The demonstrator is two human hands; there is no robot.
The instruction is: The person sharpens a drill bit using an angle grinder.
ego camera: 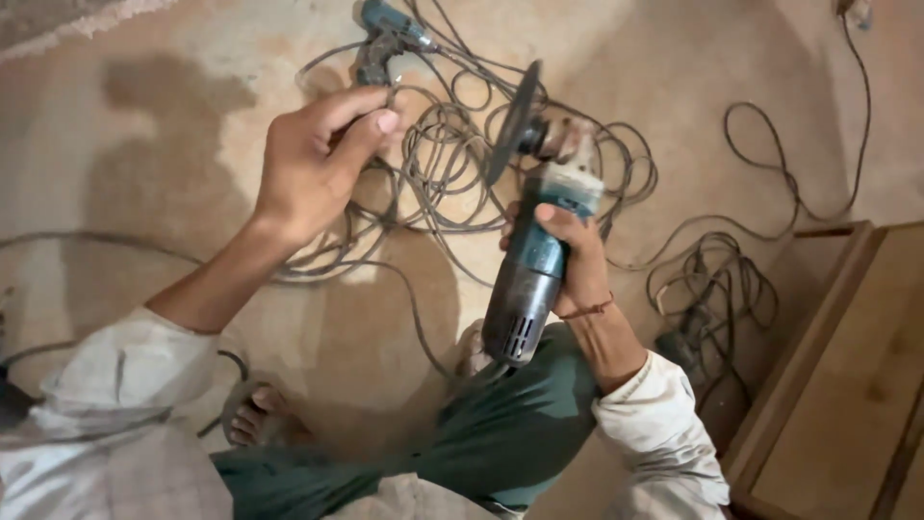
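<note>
While the right hand (573, 255) grips the angle grinder (534, 260), the left hand (313, 164) pinches cable (433, 183) beside it; keep fingers off the disc (513, 120).

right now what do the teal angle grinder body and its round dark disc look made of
Teal angle grinder body: looks like matte moulded plastic, dusty, with a darker slotted vent end; the head by the disc looks like bare grey metal. Round dark disc: thin, dull, probably abrasive composite, hard to confirm.
</note>
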